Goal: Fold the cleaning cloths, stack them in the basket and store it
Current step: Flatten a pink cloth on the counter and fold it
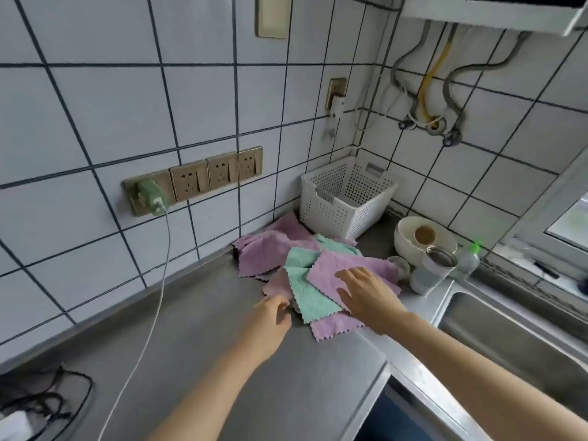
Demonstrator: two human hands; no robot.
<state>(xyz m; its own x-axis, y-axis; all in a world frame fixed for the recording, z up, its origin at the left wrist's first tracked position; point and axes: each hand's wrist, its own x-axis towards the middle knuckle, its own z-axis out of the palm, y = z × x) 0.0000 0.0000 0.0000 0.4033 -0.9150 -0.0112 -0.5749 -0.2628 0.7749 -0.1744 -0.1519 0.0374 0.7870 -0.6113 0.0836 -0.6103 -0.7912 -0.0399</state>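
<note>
While the right hand (366,294) presses flat on the cloths (318,275) and the left hand (273,313) hovers slack beside them, dragging one could topple the steel cup (431,270) just right; the basket (345,195) waits beyond.

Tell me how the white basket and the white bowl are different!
The white basket is boxy with straight sides, while the white bowl is round. The basket's walls are full of little holes; the bowl's wall is solid. The basket looks empty, but the bowl holds a small brownish cup. The basket stands in the wall corner, beside the cloths; the bowl sits nearer the sink. Both are white and stand open side up on the steel counter.
</note>
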